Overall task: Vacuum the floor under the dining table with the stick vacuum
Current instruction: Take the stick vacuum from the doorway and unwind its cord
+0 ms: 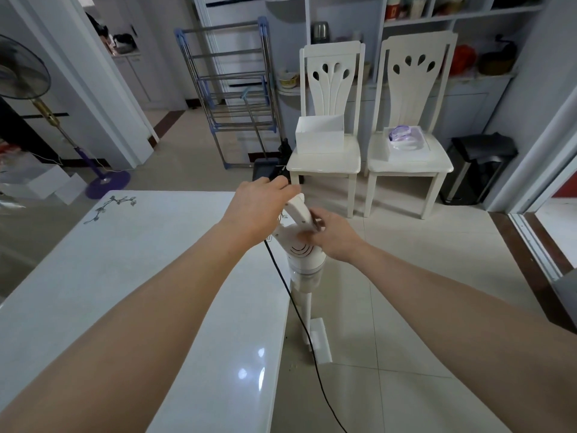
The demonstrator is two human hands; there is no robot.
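**Both hands at the vacuum's handle, head parked beside the table**

The stick vacuum [304, 254] stands nearly upright on the tiled floor [421, 307], just right of the dining table [140, 276], its floor head [321, 340] resting flat near the table's right edge and not yet under it. The left hand [259, 207] reaches over the top of the handle, fingers curled loosely; whether it has closed on the handle or on the power cord [299, 307] I cannot tell, as the fingertips are hidden. The right hand [334, 235] rests against the side of the handle and motor body, fingers partly bent and touching the casing, more a steadying or button-pressing contact than a full wrap.

By its look the vacuum is rigid, smooth plastic: probably light enough for one hand, top-heavy at the motor, and somewhat slippery. The best hold is likely the loop handle at the top, with the wrist steering the stiff tube. The limp cord trails down the near floor and could snag the head or a table leg.

Counted: one vacuum, one cord, one table, two white chairs [327, 151] at the far side, each with something on its seat, one drying rack [234, 89], one standing fan [25, 73] at the far left, one bin [477, 170] at the far right.
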